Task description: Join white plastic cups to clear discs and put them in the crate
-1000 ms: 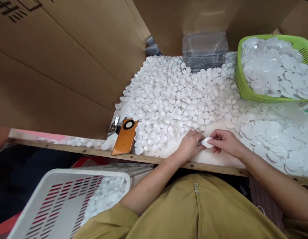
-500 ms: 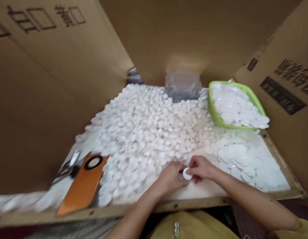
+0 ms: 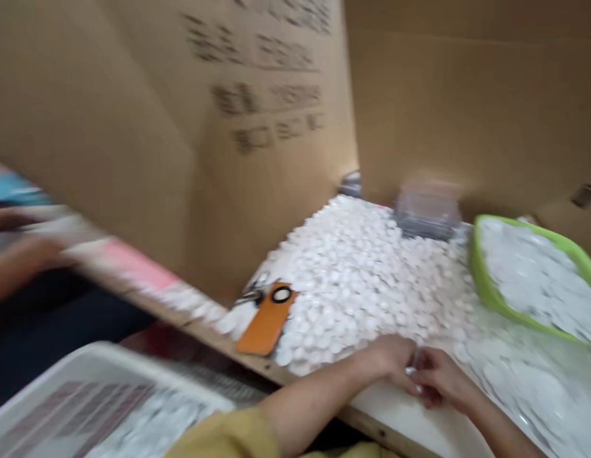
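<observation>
My left hand point(image 3: 395, 359) and my right hand point(image 3: 441, 375) meet near the front edge of the table. Their fingers are closed around a small white round disc point(image 3: 412, 370), seen nearly edge-on and partly covered by the fingertips. Just beyond them spreads a heap of small white round pieces point(image 3: 357, 267). Flat, clear-looking discs point(image 3: 534, 388) lie to the right of my right hand. Blur hides the finer detail between the fingers.
A green basket point(image 3: 486, 289) full of discs stands at right, near a clear plastic box point(image 3: 426, 207). An orange phone-like slab point(image 3: 264, 327) lies left. Cardboard walls point(image 3: 276, 210) enclose the table. Below left is a white crate point(image 3: 104, 356); another person's hand point(image 3: 28, 261) shows at far left.
The view has swung left, bringing the crate and another person's hand into sight. My hands have drawn closer together around the white disc, which has turned from face-on to nearly edge-on.
</observation>
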`<state>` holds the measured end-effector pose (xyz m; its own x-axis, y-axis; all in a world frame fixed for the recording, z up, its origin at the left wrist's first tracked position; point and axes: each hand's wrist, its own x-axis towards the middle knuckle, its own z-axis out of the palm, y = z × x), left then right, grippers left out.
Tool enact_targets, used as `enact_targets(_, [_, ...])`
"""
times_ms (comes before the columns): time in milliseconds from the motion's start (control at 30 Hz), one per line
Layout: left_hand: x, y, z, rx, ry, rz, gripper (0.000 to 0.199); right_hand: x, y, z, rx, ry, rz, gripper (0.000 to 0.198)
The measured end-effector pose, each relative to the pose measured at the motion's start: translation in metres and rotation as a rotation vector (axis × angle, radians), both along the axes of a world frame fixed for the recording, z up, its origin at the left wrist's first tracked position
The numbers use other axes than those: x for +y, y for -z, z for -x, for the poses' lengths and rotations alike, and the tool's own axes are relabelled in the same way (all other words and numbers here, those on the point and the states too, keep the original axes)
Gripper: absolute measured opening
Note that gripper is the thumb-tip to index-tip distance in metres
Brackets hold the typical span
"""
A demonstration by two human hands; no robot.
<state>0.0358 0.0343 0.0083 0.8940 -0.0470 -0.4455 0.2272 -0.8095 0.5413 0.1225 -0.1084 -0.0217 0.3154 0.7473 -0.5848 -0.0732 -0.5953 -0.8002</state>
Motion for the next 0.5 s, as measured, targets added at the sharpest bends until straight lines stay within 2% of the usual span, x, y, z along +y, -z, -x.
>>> enact_targets(100, [-0.014, 0.021, 0.005, -0.094, 0.010, 0.019, 0.039, -0.023, 0.022, 0.003, -0.056, 0.022, -0.009, 0.038])
enact_targets(167, [-0.025, 0.024, 0.018, -0.229, -0.011, 0.033, 0.035, -0.034, 0.024, 0.015, -0.089, 0.058, -0.051, 0.043])
enact_targets(200, [-0.027, 0.019, 0.030, -0.284, -0.037, 0.056, 0.032, -0.036, 0.018, 0.024, -0.092, 0.062, -0.097, 0.044])
enact_targets(267, [-0.020, -0.005, 0.063, -0.325, -0.120, 0.126, 0.028, -0.030, -0.001, 0.043, -0.067, 0.015, -0.216, 0.041])
enact_targets(333, [0.005, -0.035, 0.114, -0.262, -0.275, 0.157, 0.031, -0.016, -0.023, 0.055, -0.052, -0.065, -0.306, 0.033])
enact_targets(400, [0.040, -0.057, 0.182, -0.236, -0.506, 0.126, 0.037, -0.004, -0.037, 0.051, -0.132, -0.104, -0.361, 0.029])
enact_targets(433, [0.058, -0.062, 0.222, -0.206, -0.628, 0.064, 0.041, -0.002, -0.041, 0.043, -0.209, -0.118, -0.380, 0.026])
enact_targets(500, [0.094, -0.059, 0.309, -0.068, -0.816, -0.083, 0.042, -0.006, -0.041, 0.018, -0.441, -0.108, -0.392, 0.022])
